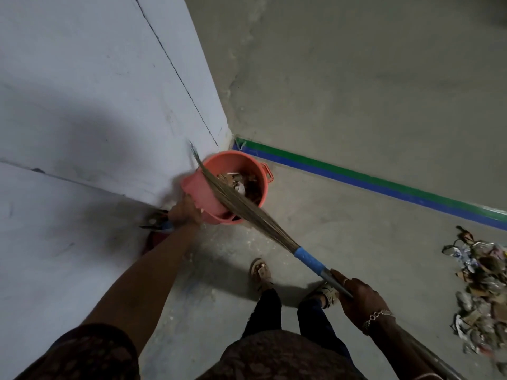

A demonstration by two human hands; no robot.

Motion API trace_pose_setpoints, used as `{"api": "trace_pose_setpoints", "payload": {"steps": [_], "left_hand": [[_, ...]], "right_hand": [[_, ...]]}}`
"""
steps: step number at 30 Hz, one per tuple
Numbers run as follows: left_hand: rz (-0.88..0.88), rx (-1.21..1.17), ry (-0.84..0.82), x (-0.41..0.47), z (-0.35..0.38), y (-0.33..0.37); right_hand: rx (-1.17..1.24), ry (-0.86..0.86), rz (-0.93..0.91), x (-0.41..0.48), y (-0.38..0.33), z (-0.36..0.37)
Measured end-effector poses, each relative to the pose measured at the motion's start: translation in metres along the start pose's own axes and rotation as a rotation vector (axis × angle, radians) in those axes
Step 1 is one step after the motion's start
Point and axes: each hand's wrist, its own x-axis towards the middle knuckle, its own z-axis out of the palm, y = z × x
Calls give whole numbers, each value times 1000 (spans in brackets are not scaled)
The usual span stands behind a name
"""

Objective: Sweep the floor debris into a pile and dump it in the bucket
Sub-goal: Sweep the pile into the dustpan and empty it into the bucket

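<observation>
Left hand (pixel 184 212) grips the near end of a pink dustpan (pixel 200 192), fingers curled round it, arm stretched out forward. The dustpan is tilted over the orange bucket (pixel 264 187), with its far edge over the bucket's left rim. The bucket stands on the concrete floor (pixel 356 91), right against the corner of the white wall (pixel 96 91). Debris (pixel 248 183) lies inside the bucket: brown scraps and a pale bit.

Right hand (pixel 359 297) is closed round the broom's metal handle, just behind the blue grip (pixel 310 260). It wears a ring on one finger and a bracelet (pixel 377 316) at the wrist. The broom (pixel 247 208) runs diagonally up-left, its bristles lying across the dustpan and the bucket mouth, tips reaching the wall.

The debris pile (pixel 482 283) sits on the floor at the right edge, well apart from the bucket: crumpled wrappers, cardboard bits.

A green and blue stripe (pixel 384 182) runs along the floor from the wall corner to the right, passing behind the bucket. Sandalled feet (pixel 260 272) stand below the bucket. Dark blurred objects (pixel 156 223) lie by the wall under the left hand; cannot tell what they are.
</observation>
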Motion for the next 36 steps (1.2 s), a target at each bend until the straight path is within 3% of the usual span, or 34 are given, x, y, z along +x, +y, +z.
{"api": "trace_pose_setpoints", "payload": {"steps": [5, 10, 15, 23, 28, 36], "left_hand": [[-39, -20, 0, -2, -8, -17], [-25, -78, -23, -8, -34, -18], [17, -209, 12, -10, -49, -8], [93, -295, 27, 20, -41, 21], [157, -116, -9, 46, -24, 31], [-67, -205, -38, 71, -44, 103]], "right_hand": [[46, 41, 114, 0, -9, -14], [295, 212, 207, 4, -23, -30], [310, 263, 235, 43, -33, -56], [69, 74, 164, 188, -46, -120], [-62, -61, 70, 292, -68, -147], [-89, -152, -4, 429, -119, -154]]}}
